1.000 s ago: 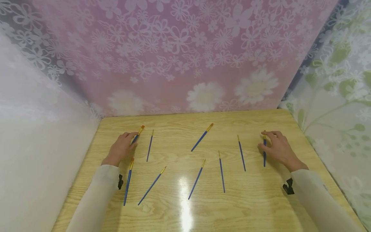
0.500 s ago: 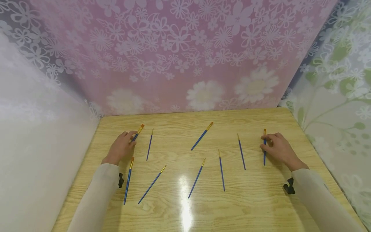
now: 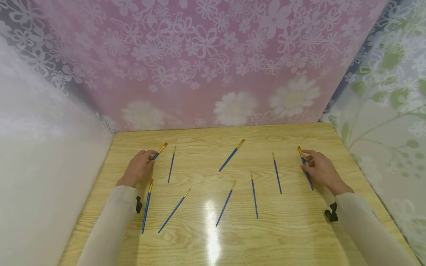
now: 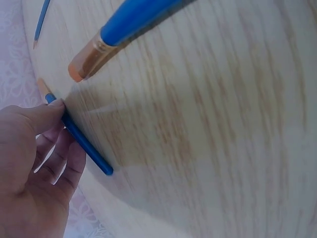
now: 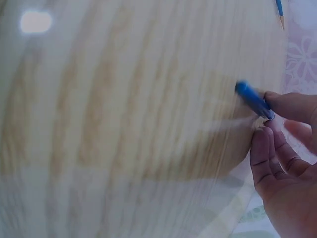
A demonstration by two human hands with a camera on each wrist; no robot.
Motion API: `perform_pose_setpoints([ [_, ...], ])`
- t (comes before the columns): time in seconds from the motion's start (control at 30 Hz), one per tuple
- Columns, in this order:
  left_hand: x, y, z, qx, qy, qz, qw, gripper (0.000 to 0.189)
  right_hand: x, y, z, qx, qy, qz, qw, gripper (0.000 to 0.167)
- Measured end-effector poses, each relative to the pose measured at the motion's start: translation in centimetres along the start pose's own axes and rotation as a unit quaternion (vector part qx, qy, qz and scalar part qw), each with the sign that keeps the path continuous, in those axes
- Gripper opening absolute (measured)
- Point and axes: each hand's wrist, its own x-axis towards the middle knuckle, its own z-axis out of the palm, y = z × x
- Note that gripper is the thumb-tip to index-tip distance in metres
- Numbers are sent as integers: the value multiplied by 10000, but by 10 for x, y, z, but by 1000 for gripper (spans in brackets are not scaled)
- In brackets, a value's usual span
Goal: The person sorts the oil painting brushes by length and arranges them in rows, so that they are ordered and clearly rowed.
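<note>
My left hand [image 3: 137,168] pinches a blue paintbrush with an orange flat tip [image 3: 161,148] at the far left of the table. The left wrist view shows the thumb on its handle [image 4: 86,141] and the fingers curled behind. At the far right, my right hand [image 3: 322,170] holds another blue paintbrush [image 3: 301,151] between thumb and fingers, its tip leaning to the left. The right wrist view shows that brush's handle [image 5: 252,98] sticking out, while its tip is hidden. Just below the left hand lies a thicker blue brush [image 3: 146,207].
Several more brushes lie apart on the wood-grain table [image 3: 199,147]: a thin brush [image 3: 171,164] near the left hand, a wide one [image 3: 232,155] at the back middle, a thin one [image 3: 277,173] left of the right hand. A pink floral sheet [image 3: 199,74] backs the table.
The right hand's brush has swung from nearly upright in view to slanted, its tip moving left and its handle end right. The left hand's brush has shifted slightly to the right.
</note>
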Motion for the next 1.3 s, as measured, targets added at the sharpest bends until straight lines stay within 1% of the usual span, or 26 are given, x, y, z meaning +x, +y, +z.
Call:
perform_pose_setpoints([
  [0.1,1,-2,0,-12,-14,2,10000,40,1,0,-1,104,-95,198,9997,63],
  [0.33,1,-5,0,88,-35,104,9999,38,-1,0,-1,202,-193,430,9987,51],
  [0.5,1,-5,-2,128,-94,114,9998,37,-1,-2,-3,204,-220,530,9981,45],
  [0.77,1,-3,-8,257,-121,211,9994,32,3,-9,-9,275,-358,640,9969,41],
  [1.0,5,4,-12,240,51,383,9990,29,9,-8,-14,207,-531,694,9960,38],
  [1.13,8,10,-12,204,7,418,9989,31,11,-9,-17,178,-660,780,9946,38],
  [1.3,11,20,-12,174,-128,289,9993,33,16,-9,-19,122,-779,823,9935,36],
])
